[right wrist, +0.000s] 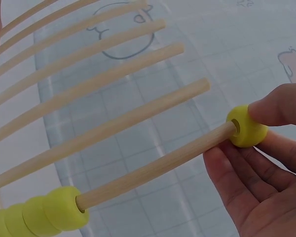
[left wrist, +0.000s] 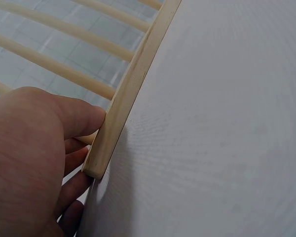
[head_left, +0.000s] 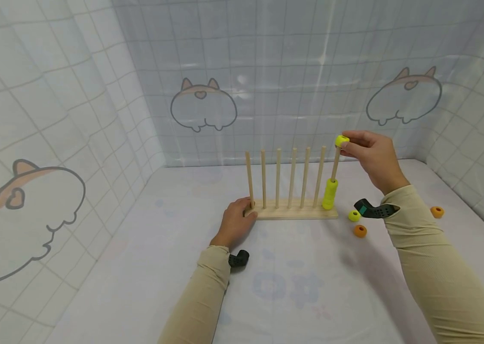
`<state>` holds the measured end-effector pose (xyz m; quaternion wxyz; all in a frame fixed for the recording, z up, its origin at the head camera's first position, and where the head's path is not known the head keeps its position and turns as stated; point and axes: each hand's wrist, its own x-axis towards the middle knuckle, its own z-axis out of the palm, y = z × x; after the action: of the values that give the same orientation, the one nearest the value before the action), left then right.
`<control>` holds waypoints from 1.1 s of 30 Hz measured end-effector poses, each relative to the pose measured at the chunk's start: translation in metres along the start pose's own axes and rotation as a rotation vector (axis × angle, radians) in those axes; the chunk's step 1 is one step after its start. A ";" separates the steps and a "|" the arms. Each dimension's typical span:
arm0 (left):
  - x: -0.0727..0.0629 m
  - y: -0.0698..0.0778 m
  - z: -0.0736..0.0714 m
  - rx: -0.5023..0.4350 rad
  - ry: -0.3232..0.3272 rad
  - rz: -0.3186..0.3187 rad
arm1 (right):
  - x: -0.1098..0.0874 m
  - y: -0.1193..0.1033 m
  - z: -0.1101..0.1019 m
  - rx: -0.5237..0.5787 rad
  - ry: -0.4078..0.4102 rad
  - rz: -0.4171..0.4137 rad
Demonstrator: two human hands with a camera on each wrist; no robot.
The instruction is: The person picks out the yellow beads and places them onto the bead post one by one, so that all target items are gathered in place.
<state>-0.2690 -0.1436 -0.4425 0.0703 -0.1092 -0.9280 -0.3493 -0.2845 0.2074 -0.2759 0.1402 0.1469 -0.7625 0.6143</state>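
Right hand (head_left: 373, 155) up high, pinching the yellow bead (head_left: 341, 140) at the right-end peg's (head_left: 335, 165) tip; left hand (head_left: 234, 220) grips the rack (head_left: 289, 214) by its left end (fingertips partly hidden), toward the surface's (head_left: 173, 215) far edge.

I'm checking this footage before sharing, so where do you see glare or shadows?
Head: glare streaks on the tile-patterned backdrop, soft shadow beside the right sleeve; left wrist: shadow on the white surface by the wooden base; right wrist: pale streaks across the backdrop.

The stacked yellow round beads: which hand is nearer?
The right hand, above those stacked beads, at the tip of their wooden peg; the left hand grips the opposite end of the wooden base.
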 end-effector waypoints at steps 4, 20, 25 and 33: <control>0.000 0.002 -0.002 -0.008 0.002 0.004 | 0.001 -0.001 0.000 -0.024 -0.006 0.006; 0.001 0.001 -0.002 0.000 -0.001 0.018 | 0.001 0.000 -0.001 -0.066 -0.034 0.027; 0.002 0.002 -0.002 0.009 0.003 0.029 | -0.001 0.000 -0.001 -0.082 -0.040 0.043; 0.001 0.000 -0.001 0.003 0.009 0.030 | -0.001 0.000 0.000 -0.094 -0.051 0.063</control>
<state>-0.2701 -0.1436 -0.4412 0.0799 -0.1213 -0.9264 -0.3474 -0.2831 0.2073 -0.2760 0.1079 0.1315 -0.7981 0.5780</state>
